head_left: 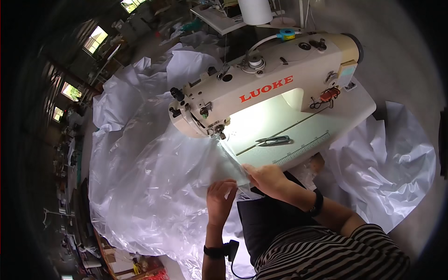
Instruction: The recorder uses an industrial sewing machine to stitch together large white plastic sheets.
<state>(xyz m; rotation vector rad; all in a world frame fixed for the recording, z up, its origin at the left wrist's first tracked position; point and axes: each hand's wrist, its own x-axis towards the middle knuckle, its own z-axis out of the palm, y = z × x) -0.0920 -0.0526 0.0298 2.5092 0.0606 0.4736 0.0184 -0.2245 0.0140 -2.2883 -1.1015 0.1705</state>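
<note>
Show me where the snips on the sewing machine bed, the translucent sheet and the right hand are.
Snips (pixel 278 140): head view, on the handle.
Translucent sheet (pixel 156 175): head view, on its crumpled middle.
Right hand (pixel 268 179): head view, on its back.

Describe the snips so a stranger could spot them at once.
Start at the large cream sewing machine. Under its arm, on the brightly lit bed, lie small snips, close to the ruler marks. Unlike those flat marks, they have two pointed blades aimed left.
</note>
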